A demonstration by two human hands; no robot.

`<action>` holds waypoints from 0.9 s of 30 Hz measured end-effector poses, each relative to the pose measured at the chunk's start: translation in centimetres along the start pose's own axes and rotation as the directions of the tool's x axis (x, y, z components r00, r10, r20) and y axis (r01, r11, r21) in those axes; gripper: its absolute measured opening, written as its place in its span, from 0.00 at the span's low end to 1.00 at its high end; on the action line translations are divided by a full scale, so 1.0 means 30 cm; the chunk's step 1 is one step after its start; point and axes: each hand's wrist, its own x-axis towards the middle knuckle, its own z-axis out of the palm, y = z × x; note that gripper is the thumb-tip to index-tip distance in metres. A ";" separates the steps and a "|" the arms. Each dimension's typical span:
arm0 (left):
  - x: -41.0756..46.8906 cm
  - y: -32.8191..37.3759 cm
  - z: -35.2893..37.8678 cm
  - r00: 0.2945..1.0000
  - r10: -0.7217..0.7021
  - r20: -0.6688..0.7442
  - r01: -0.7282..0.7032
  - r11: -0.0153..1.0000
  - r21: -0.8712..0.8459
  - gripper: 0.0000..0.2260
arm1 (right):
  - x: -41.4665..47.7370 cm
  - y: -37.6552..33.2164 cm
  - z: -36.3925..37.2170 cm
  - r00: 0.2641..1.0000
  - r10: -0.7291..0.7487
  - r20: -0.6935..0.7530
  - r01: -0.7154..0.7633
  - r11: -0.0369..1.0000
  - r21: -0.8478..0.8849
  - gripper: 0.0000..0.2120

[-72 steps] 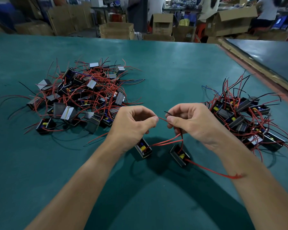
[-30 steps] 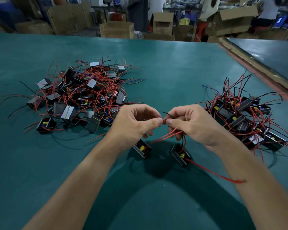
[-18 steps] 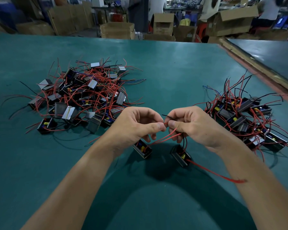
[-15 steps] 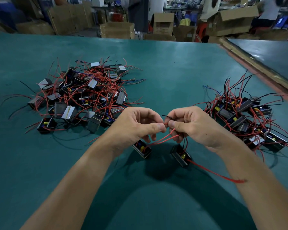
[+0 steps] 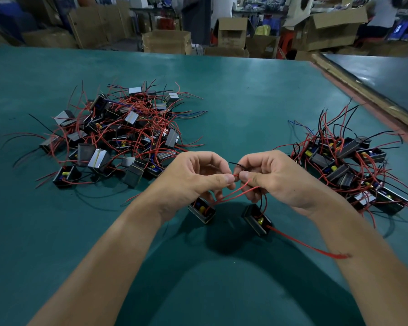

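We brought left hand [image 5: 193, 177], right hand [image 5: 276, 180] together; both pinched red wire ends [image 5: 236, 176] tip to tip, above left module [image 5: 201, 211], right module [image 5: 257, 219] on table [image 5: 222, 90]. Twist likely underway.

On the table [image 5: 233, 102], the left module [image 5: 201, 209] lies under the left hand [image 5: 191, 182] and the right module [image 5: 257, 220] under the right hand [image 5: 276, 182]. Their wires [image 5: 236, 192] meet between the hands. The big heap [image 5: 118, 135] lies beyond and left of the left hand, the small heap [image 5: 346, 161] right of the right hand.
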 end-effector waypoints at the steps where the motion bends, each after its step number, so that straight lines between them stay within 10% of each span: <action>1: -0.001 0.000 0.000 1.000 0.007 0.010 -0.007 1.000 0.016 0.05 | 0.001 0.000 0.000 1.000 0.005 0.005 -0.005 1.000 0.001 0.11; 14: -0.006 0.006 0.019 0.993 0.008 0.115 -0.016 0.997 0.073 0.08 | -0.004 -0.016 -0.005 0.992 0.082 0.098 -0.091 0.992 0.089 0.10; 27: 0.013 -0.016 0.010 0.980 0.144 -0.140 -0.139 0.989 0.046 0.04 | 0.000 -0.007 0.000 0.993 0.070 0.090 -0.080 0.990 0.116 0.09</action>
